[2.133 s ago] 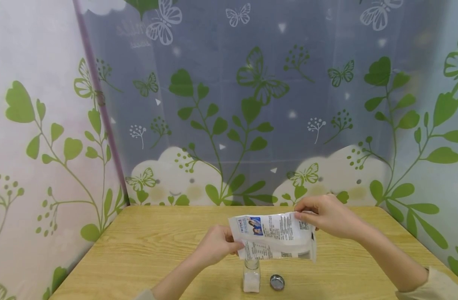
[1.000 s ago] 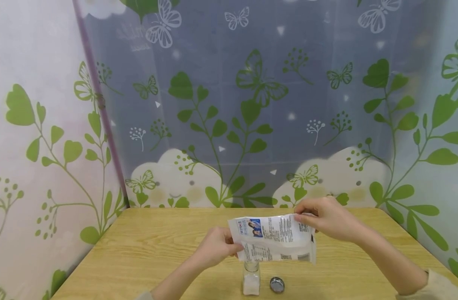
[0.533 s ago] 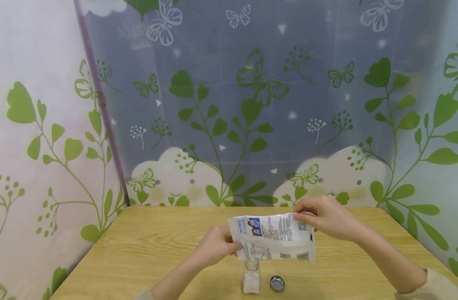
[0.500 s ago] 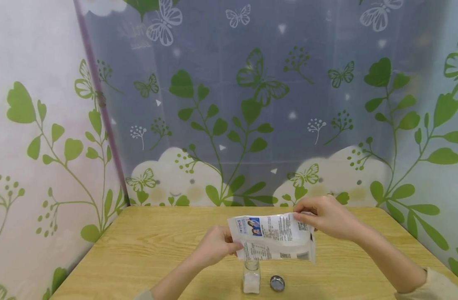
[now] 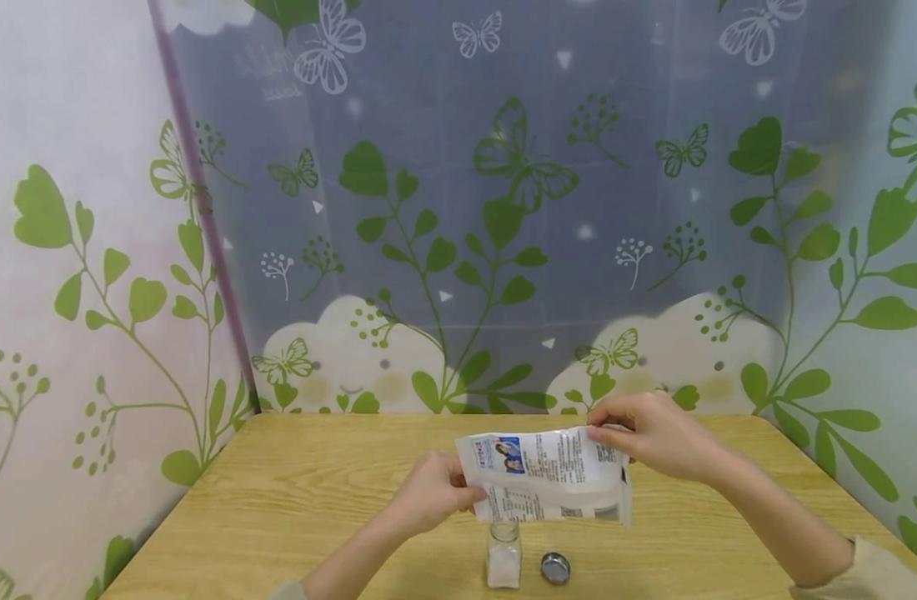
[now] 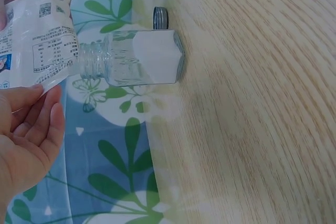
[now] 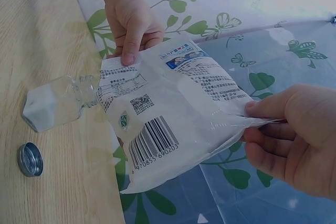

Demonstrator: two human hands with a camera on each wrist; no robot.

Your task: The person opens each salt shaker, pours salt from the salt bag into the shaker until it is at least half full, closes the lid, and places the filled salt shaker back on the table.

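A white plastic bag (image 5: 556, 475) with printed text and a small blue picture is held tilted over a glass jar (image 5: 503, 562). My left hand (image 5: 436, 493) pinches its left end between thumb and fingers. At the upper right corner, my right hand (image 5: 653, 435) pinches the bag's edge. In the left wrist view, the bag's lower corner meets the jar's threaded mouth (image 6: 92, 60); whether it goes inside I cannot tell. White material (image 6: 155, 56) fills the lower part of the jar. The bag's barcode (image 7: 153, 142) shows in the right wrist view.
A round silver metal lid (image 5: 555, 568) lies on the wooden table (image 5: 316, 467), just right of the jar. Behind the table hangs a curtain (image 5: 428, 250) with leaves, butterflies and clouds, and similar printed sheets close in both sides.
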